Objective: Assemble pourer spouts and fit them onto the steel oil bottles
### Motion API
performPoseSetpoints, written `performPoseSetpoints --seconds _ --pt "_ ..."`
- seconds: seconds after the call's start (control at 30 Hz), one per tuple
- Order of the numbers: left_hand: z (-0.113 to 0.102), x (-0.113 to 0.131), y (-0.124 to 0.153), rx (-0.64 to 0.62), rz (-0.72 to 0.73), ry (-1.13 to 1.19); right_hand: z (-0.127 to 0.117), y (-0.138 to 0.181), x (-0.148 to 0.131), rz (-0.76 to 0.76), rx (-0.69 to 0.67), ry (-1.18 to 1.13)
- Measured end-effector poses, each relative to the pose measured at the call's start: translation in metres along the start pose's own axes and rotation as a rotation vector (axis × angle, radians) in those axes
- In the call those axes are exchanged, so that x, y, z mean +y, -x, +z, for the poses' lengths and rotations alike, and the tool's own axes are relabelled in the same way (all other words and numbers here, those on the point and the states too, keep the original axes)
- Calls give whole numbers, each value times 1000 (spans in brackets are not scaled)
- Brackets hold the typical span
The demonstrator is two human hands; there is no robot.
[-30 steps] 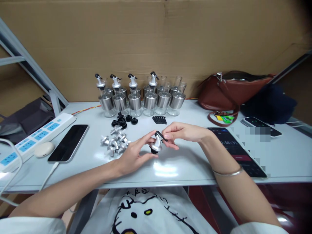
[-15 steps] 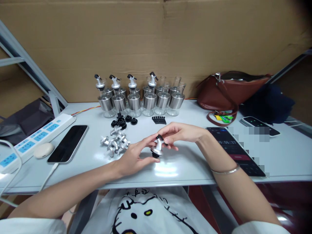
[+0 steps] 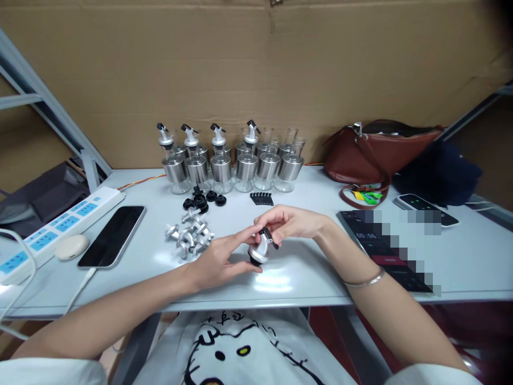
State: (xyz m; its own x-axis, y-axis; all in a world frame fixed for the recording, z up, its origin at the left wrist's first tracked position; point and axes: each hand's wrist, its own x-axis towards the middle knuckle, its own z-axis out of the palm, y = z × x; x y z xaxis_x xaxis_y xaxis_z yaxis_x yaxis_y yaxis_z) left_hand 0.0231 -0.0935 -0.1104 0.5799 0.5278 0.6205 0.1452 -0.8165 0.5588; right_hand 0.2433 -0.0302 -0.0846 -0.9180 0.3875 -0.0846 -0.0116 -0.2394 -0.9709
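A silver pourer spout with a black lever cap and black base is held just above the white table, between both hands. My left hand pinches its body from the left with thumb and fingers. My right hand grips its black lever top from the right. A heap of silver spouts lies left of my hands, with black rubber stoppers and a row of black levers behind.
Several glass and steel bottles, some with spouts fitted, stand at the back. A phone, a white earbud case and a power strip lie left. A brown bag, a dark tablet and another phone are right.
Both hands have stayed on the spout, which tipped and sank a little toward the table; my right fingers shifted on the black lever.
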Motion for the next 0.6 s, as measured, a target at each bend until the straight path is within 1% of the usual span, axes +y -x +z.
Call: performPoseSetpoints --seconds 0.1,0.3,0.37,0.43,0.5,0.53,0.6 --pt "-1 -1 1 0 -6 7 2 0 -2 -42 12 69" --pt "0 -6 4 11 -87 44 7 -1 -7 -91 59 180" --pt "2 -5 5 27 -149 103 10 -2 -9 -107 90 207" --pt "4 -3 6 42 -243 195 13 -3 -10 -123 122 208" --pt "6 -1 7 37 -325 292 16 -2 -12 -123 127 205" --pt "6 0 7 29 -349 326 18 -2 -12 -118 121 209" --pt "7 -1 8 31 -343 347 22 -2 -14 -111 118 225"
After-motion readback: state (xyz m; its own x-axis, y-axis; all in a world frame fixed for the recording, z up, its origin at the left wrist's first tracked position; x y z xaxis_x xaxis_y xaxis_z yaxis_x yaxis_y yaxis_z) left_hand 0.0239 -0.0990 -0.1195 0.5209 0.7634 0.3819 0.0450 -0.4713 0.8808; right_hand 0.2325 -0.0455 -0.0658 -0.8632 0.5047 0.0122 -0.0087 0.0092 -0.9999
